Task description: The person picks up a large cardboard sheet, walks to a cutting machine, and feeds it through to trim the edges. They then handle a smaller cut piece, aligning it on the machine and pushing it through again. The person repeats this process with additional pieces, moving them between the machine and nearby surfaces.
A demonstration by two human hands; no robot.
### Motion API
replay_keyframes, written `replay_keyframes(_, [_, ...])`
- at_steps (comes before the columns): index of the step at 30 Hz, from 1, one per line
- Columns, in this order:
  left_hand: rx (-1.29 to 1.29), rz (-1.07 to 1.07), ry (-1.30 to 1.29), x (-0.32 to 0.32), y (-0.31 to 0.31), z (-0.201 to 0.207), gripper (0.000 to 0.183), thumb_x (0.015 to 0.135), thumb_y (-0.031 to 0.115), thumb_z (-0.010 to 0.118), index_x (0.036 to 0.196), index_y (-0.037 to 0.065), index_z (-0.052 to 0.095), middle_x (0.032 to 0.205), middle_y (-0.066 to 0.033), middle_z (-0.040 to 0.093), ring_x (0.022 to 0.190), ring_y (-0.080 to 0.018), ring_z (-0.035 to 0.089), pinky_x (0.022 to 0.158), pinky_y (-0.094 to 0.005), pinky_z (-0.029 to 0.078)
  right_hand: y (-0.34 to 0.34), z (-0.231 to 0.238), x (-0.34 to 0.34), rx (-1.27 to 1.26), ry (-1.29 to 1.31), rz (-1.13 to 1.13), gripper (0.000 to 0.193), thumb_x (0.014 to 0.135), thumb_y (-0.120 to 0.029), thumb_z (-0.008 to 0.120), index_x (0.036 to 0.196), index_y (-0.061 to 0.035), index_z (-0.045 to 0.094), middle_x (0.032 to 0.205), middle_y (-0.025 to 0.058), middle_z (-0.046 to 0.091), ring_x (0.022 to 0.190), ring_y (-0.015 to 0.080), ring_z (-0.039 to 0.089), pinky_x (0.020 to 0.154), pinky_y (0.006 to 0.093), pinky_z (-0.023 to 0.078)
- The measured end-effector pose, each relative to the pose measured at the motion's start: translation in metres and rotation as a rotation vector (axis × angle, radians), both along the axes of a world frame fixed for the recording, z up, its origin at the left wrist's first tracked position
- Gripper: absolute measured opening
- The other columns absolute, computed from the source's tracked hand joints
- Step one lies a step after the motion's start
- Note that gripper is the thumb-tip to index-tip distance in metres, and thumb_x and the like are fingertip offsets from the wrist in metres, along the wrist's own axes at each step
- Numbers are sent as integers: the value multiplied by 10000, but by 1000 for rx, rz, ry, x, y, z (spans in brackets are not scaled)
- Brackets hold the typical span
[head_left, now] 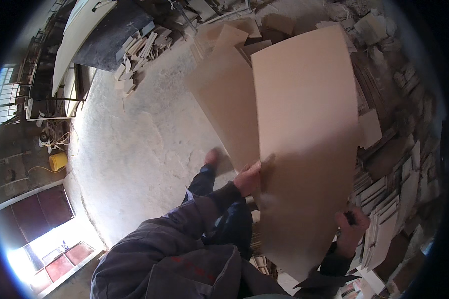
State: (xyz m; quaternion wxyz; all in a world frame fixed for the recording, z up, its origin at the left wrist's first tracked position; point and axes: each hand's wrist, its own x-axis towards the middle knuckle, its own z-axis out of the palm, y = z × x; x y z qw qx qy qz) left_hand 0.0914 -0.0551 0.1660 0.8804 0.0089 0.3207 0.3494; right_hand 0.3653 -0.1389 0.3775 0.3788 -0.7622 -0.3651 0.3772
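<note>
A long, light-brown wooden board (307,104) stands tilted in front of me, its lower end close to my body. My left hand (249,178) is closed on its left edge, thumb on the near face. Beside the right edge, my right hand (353,229) has its fingers curled; whether it grips anything is hard to make out. Behind the held board, another brown board (224,94) slants to the left, partly covered by it.
Stacked wood pieces (381,209) and scraps crowd my right side. Offcuts (142,52) lie heaped on the concrete floor (129,144) at the far left, near a dark-topped table (112,40). A yellow bucket (58,162) and cables stand by the left wall, above a bright doorway (55,244).
</note>
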Motion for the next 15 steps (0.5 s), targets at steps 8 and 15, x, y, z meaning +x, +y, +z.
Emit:
replay_keyframes(8, [-43,-246,350,-64,16,67,490,948,398,626,1231,2,572,1142,-129,644,1048,-243,619,890,-397,512,18,12,-50,-192,171,-15,160,829,-126,705,904,13,680,704,-18,618,626,32,499,533,212,388])
replay_keyframes(15, [169,44,636,-104,19,54,373,962,304,627,1185,5,633,1077,-100,679,1010,-208,638,875,-358,521,16,-2,-65,-145,59,-28,248,940,-133,597,1092,49,670,815,17,669,652,39,506,580,196,397])
